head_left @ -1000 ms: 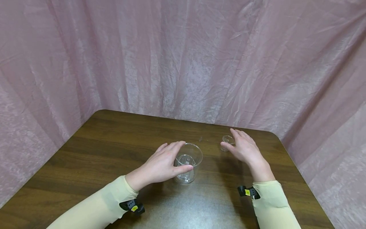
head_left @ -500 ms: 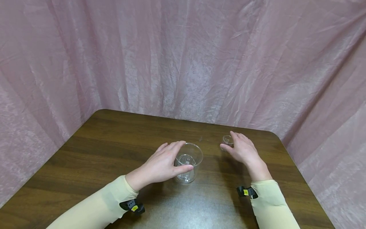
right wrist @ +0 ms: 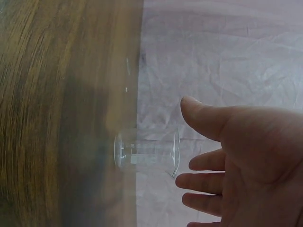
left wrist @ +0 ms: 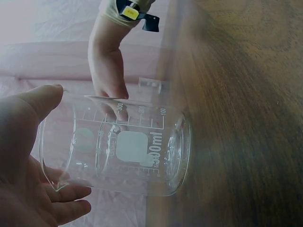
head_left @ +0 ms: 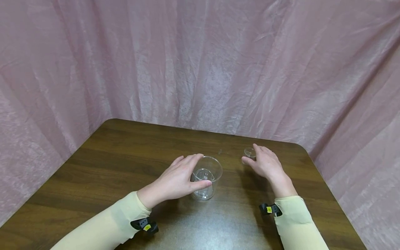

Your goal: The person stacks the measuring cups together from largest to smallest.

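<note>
A large clear glass beaker [head_left: 204,172] with white volume markings stands upright on the wooden table. My left hand [head_left: 175,178] is at its upper left side, thumb and fingers spread on either side of the rim. In the left wrist view the beaker [left wrist: 132,146] shows its printed scale, with the thumb [left wrist: 45,99] near the rim. Farther back on the right, a small glass beaker [head_left: 249,152] is upright on the table. My right hand [head_left: 265,163] hovers beside it, thumb and fingers apart. The right wrist view shows the fingertips close to the small beaker's [right wrist: 149,150] rim.
A small clear object [head_left: 220,151] lies on the table between the beakers, toward the back. The brown table [head_left: 140,146] ends at a rounded back edge. Pink curtains [head_left: 193,69] hang behind it and along both sides. Each wrist wears a black strap camera [head_left: 145,225].
My right hand has come slightly down and toward me beside the small beaker. The left hand and the large beaker look still.
</note>
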Available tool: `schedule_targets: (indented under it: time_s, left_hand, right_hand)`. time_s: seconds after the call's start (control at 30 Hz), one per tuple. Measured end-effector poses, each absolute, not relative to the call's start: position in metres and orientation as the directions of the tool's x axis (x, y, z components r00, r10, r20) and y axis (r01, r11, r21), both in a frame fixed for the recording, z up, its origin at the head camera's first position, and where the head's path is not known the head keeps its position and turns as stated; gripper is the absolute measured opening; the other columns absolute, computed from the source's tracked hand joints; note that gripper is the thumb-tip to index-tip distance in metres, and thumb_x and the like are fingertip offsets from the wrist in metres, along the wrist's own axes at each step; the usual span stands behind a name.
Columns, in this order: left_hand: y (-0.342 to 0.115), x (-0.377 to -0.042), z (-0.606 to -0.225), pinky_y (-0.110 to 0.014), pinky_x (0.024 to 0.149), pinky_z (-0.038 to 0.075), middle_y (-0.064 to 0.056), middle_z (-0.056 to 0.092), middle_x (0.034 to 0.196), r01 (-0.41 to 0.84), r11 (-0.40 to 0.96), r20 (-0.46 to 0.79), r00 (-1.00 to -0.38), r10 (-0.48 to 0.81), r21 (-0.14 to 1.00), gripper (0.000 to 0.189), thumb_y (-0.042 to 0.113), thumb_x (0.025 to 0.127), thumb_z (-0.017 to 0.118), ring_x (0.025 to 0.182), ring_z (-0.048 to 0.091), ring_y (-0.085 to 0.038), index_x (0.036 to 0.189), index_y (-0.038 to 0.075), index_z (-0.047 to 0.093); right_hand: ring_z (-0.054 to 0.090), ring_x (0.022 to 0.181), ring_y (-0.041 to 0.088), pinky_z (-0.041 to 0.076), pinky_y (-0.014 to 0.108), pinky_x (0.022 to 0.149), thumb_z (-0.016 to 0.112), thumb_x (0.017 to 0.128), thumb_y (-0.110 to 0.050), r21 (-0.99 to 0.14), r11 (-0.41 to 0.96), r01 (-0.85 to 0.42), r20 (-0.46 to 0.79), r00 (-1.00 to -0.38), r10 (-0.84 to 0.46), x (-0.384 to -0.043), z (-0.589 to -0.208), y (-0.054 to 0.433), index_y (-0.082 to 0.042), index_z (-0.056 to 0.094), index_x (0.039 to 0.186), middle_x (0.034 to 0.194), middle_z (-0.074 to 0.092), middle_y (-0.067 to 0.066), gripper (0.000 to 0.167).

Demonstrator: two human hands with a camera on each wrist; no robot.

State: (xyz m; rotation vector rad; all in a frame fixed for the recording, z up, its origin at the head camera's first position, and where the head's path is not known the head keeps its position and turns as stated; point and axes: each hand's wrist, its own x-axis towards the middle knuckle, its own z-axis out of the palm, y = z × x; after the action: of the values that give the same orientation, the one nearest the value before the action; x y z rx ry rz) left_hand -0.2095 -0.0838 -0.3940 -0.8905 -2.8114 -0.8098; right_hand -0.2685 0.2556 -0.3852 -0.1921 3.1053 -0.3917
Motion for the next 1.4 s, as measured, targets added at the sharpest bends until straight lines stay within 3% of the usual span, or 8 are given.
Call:
schedule_targets:
  time_s: [0.77,1.4]
  left_hand:
    - [-0.083,-0.21,-0.394,-0.059,0.131,0.026,-0.009,0.058,0.16,0.557,0.69,0.228,-0.826,0.515,0.462,0.095,0.067,0.097,0.075,0.15,0.052,-0.024,0.164,0.006,0.047]
    - [-0.084,-0.21,-0.394,-0.062,0.13,0.027,-0.009,0.059,0.158,0.568,0.682,0.245,-0.82,0.518,0.46,0.093,0.065,0.097,0.077,0.149,0.054,-0.025,0.162,0.005,0.049]
  right_hand:
    - [0.053,0.14,0.055,0.041,0.066,0.118,0.067,0.108,-0.048,-0.259,0.959,-0.117,0.082,-0.992,-0.099,-0.275,-0.393,0.259,0.007,0.056,0.152,0.147,0.06,0.035,0.071]
    - [0.055,0.138,0.055,0.045,0.066,0.114,0.067,0.109,-0.046,-0.278,0.956,-0.09,0.071,-0.995,-0.073,-0.277,-0.398,0.26,0.007,0.058,0.149,0.144,0.062,0.034,0.068]
